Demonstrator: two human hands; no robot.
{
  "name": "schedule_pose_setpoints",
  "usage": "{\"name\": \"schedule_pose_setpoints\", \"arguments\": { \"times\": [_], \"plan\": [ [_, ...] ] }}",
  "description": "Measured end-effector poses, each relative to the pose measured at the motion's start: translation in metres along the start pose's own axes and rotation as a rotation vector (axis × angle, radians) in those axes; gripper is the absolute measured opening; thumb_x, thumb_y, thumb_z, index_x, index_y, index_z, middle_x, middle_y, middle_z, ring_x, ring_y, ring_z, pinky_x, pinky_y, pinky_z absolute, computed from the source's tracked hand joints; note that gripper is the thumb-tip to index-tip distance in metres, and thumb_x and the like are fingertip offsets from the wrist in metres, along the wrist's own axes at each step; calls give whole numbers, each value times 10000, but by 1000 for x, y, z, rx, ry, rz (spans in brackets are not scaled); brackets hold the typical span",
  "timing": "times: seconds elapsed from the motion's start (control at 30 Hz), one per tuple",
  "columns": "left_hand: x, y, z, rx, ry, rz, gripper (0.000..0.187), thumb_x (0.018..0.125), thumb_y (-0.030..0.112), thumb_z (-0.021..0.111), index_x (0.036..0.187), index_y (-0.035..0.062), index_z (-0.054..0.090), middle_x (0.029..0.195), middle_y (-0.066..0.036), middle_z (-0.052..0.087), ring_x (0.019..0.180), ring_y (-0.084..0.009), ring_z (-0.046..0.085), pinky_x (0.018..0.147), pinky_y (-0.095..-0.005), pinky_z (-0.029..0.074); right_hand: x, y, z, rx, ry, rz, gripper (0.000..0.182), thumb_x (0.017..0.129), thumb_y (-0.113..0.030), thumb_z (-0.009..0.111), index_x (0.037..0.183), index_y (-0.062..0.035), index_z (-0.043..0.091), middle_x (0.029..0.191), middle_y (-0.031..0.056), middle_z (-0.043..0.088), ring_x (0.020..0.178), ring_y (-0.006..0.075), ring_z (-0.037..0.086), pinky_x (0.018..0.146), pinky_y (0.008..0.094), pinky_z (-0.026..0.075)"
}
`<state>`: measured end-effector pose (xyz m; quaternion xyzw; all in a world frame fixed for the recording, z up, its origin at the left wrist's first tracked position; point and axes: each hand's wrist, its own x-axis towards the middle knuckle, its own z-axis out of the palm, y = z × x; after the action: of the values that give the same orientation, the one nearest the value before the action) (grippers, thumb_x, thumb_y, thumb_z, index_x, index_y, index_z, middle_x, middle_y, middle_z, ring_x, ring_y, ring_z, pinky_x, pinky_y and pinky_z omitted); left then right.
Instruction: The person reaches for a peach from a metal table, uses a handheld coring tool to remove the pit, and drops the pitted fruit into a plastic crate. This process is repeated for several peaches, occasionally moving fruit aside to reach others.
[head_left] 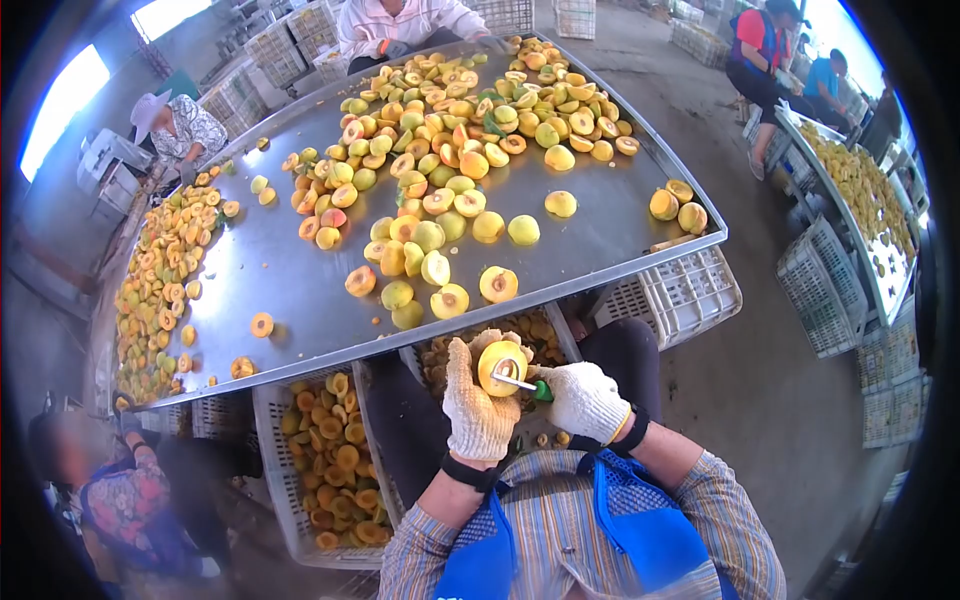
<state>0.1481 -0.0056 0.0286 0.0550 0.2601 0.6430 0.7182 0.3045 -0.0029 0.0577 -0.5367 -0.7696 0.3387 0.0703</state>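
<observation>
Both of my hands wear pale knitted gloves, above my lap at the table's near edge. My left hand (482, 405) is wrapped round a halved yellow fruit (503, 368), its cut face up. In my right hand (582, 400) is a tool with a green handle (542, 390); its metal end lies on the middle of the cut face, at the pit. Just beyond my hands, halved fruits (450, 300) lie on the metal table (560, 255), with a large heap (430, 150) farther back.
Crates of fruit halves (335, 460) stand below the table's near edge, one between my legs. A white crate (685, 295) is at the right corner. Co-workers sit at the far side, far left and lower left; others work at a second table (850, 190) on the right.
</observation>
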Motion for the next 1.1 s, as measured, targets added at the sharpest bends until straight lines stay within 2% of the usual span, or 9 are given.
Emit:
{"name": "schedule_pose_setpoints", "arguments": {
  "times": [0.3,0.37,0.57,0.63,0.7,0.73,0.77,0.93,1.1],
  "plan": [
    [-8,1,6,-43,-17,-24,472,1018,500,490,1079,60,648,1052,-152,671,956,-334,662,824,-469,561,-9,1,12,57,115,3,328,792,-252,708,1092,-122,720,773,131,712,701,332,708,629,405,580],
    [-10,1,8,-35,-6,-25,475,1016,504,491,1075,60,649,1038,-147,672,945,-323,664,822,-463,562,-8,9,16,-15,93,-90,335,855,-245,666,1149,-87,688,706,111,708,612,219,715,584,337,583],
    [-12,-4,7,178,2,60,532,1015,530,480,1008,28,660,950,-136,684,867,-271,671,784,-402,570,-13,3,8,-20,-29,-141,352,844,-344,737,1053,-63,701,686,65,700,594,179,703,593,307,577],
    [-12,-6,5,220,37,65,559,1012,551,463,957,33,666,898,-149,698,800,-290,682,718,-403,578,-12,11,12,-7,-75,-92,337,849,-347,730,1029,-63,708,696,79,700,654,193,716,627,320,580],
    [-15,-2,10,250,44,55,577,1012,562,452,943,31,667,882,-153,696,782,-291,681,703,-401,578,-10,21,24,309,122,-455,298,855,-333,710,987,-67,715,735,114,703,716,226,719,668,342,583],
    [-15,0,13,280,46,51,595,1013,573,441,929,29,667,865,-157,695,765,-292,680,687,-400,578,-17,20,34,-2,0,-107,288,749,-337,795,936,-124,741,719,97,695,668,310,699,625,380,573],
    [-14,1,13,279,46,50,595,1013,573,441,929,29,667,865,-157,695,765,-292,680,687,-400,578,-14,3,26,39,-189,-41,257,771,-321,778,941,-132,744,728,95,701,682,296,708,623,376,575],
    [-13,6,16,503,6,111,635,1024,561,427,837,9,680,801,-175,687,745,-292,680,651,-371,569,-10,20,24,107,-9,-150,245,803,-309,710,844,-67,724,767,132,702,666,316,689,611,409,556],
    [-11,17,8,498,-192,15,687,1017,561,459,811,-41,717,776,-135,705,702,-194,678,705,-305,548,-8,20,39,170,-173,-247,231,796,-291,707,860,-70,729,718,118,694,649,308,687,616,403,560]
  ]
}}
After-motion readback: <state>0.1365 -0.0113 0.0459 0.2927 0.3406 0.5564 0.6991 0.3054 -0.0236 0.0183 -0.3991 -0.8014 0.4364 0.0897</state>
